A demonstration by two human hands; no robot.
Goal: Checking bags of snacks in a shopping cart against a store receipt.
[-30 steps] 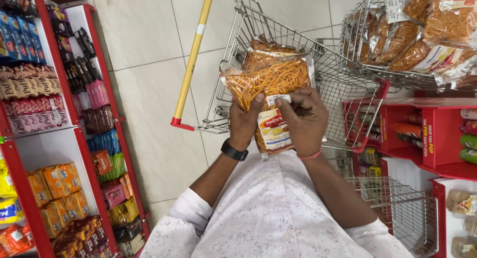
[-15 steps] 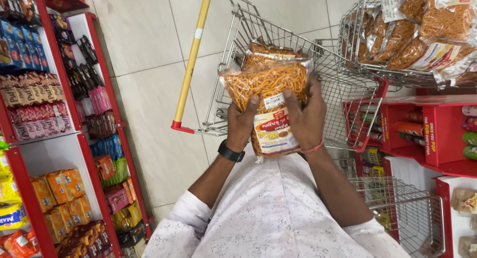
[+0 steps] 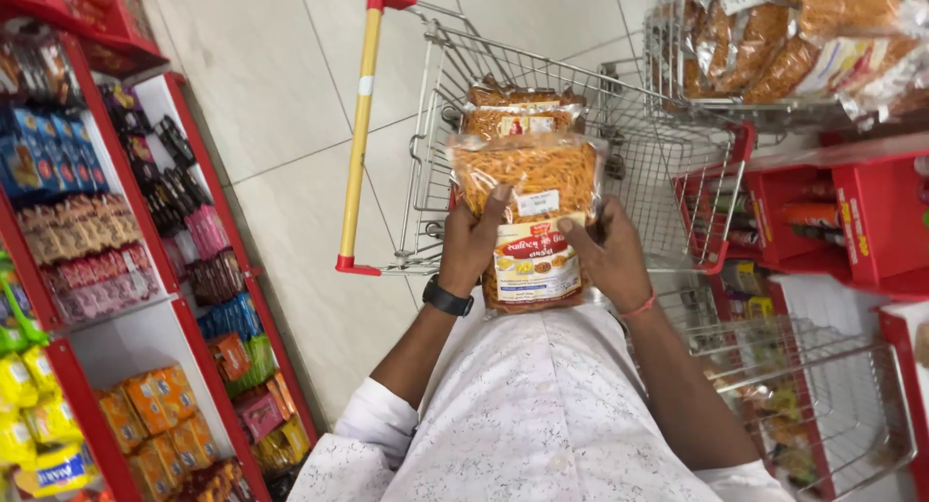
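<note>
Both grips are clamped on one clear snack packet [image 3: 530, 221]: the left hand [image 3: 471, 243] holds its left edge with the thumb laid across the front, the right hand [image 3: 608, 255] holds the right edge. Compared with a moment earlier, the packet has been drawn lower and closer to the person's chest, just short of the near rim of the wire shopping cart [image 3: 435, 154]. A second similar packet [image 3: 518, 110] lies inside the cart, near its handle end.
</note>
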